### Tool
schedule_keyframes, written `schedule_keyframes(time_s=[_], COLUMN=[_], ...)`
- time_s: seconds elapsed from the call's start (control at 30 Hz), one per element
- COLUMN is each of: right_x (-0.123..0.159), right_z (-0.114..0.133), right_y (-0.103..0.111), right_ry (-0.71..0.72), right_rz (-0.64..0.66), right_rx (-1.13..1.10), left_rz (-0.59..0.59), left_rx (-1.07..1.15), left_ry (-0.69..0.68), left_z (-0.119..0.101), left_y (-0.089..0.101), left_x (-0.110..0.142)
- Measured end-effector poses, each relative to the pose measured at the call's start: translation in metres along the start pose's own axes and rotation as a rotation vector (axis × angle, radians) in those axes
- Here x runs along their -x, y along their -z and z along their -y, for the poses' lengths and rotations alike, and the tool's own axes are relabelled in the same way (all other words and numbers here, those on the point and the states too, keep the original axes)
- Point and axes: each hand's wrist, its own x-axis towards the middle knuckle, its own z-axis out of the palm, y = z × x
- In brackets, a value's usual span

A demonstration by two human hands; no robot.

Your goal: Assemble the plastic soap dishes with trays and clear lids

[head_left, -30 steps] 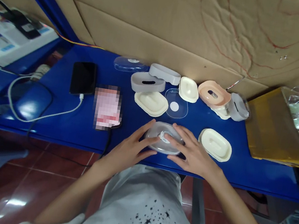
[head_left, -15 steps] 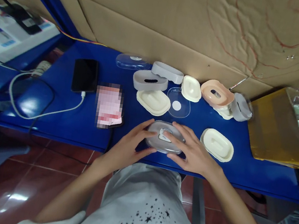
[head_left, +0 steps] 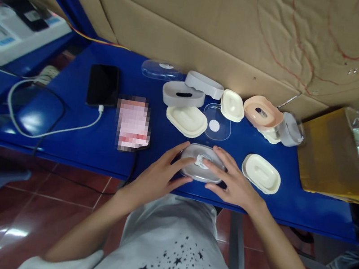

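Note:
A grey soap box with a clear lid (head_left: 198,174) and a white sticker on top lies near the table's front edge. My left hand (head_left: 159,173) grips its left end, thumb on the near side and fingers across the lid. Its right end is gripped by my right hand (head_left: 238,185), with fingers over the top and the thumb at the near rim. To the right lies a cream soap tray (head_left: 261,174). Beyond my hands are another cream tray (head_left: 186,121) and a clear lid with a round white sticker (head_left: 217,133).
Grey soap box bases (head_left: 204,84), a peach base (head_left: 264,114) and another clear lid (head_left: 162,71) line the back by cardboard. On the left are a black phone (head_left: 103,86) on a white cable and a blurred pink item (head_left: 133,122). A carton (head_left: 329,153) stands right.
The camera view has shifted slightly. Both hands keep their grip on the grey soap box, and the other pieces stay where they were on the table.

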Motion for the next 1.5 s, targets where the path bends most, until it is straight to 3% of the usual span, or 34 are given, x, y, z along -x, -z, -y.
schedule_keyframes(time_s=[0.27, 0.4, 0.53, 0.67, 0.83, 0.93, 1.07, 1.2, 1.33, 1.43, 1.5], right_x=[0.000, -0.012, -0.027, -0.023, -0.017, -0.043, -0.102, -0.136, -0.121, -0.090, -0.067], right_z=[0.000, -0.011, -0.023, -0.031, -0.031, -0.029, -0.034, -0.044, -0.050, -0.051, -0.051], right_y=[-0.001, 0.007, 0.006, 0.005, 0.021, 0.026, 0.017, 0.010, 0.019, 0.031, 0.041], right_ry=[-0.054, -0.069, -0.231, -0.228, -0.238, -0.105, 0.116, 0.177, 0.152, 0.127, 0.062], right_rz=[0.045, 0.009, -0.106, -0.110, -0.220, -0.179, -0.014, 0.044, -0.045, -0.134, -0.268], right_rx=[-0.095, -0.147, 0.113, 0.312, 0.436, 0.441, 0.405, 0.382, 0.357, 0.276, 0.198], left_rz=[0.013, -0.058, -0.183, -0.289, -0.318, -0.310, -0.291, -0.299, -0.312, -0.327, -0.334], left_rx=[0.040, -0.037, -0.164, -0.258, -0.260, -0.245, -0.213, -0.197, -0.187, -0.186, -0.191], left_ry=[0.015, 0.022, 0.058, 0.060, 0.059, 0.048, 0.034, 0.048, 0.023, 0.023, 0.046], left_z=[0.000, -0.005, -0.008, -0.007, -0.003, -0.003, -0.004, -0.005, -0.004, -0.002, -0.001], left_y=[0.005, 0.007, 0.005, 0.003, 0.001, -0.002, -0.007, -0.010, -0.009, -0.008, -0.008], left_x=[-0.001, 0.006, 0.014, 0.011, 0.008, 0.013, 0.024, 0.030, 0.026, 0.022, 0.019])
